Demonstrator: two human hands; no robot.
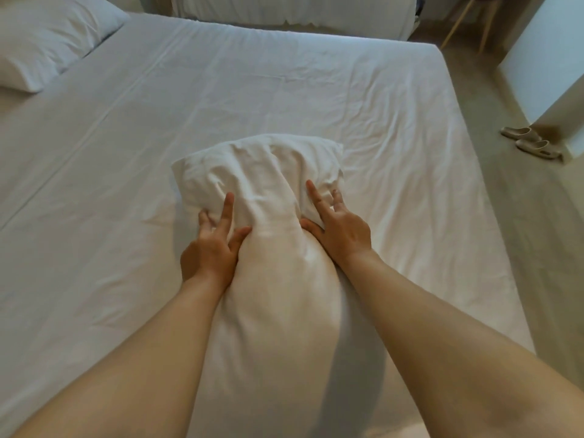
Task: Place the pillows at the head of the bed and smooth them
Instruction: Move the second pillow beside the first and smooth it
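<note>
A white pillow in a creased case stretches from the middle of the bed back toward me between my forearms. My left hand grips its left side, fingers spread and pressed into the fabric. On the right side my right hand clasps it the same way, thumb dug into the fold. The pillow's far end looks loose and wrinkled. A second white pillow lies at the upper left corner of the bed.
The bed's white sheet is wrinkled, most of all to the right. Another white bed stands beyond the far edge. On the floor to the right are a pair of slippers, a white cabinet and wooden chair legs.
</note>
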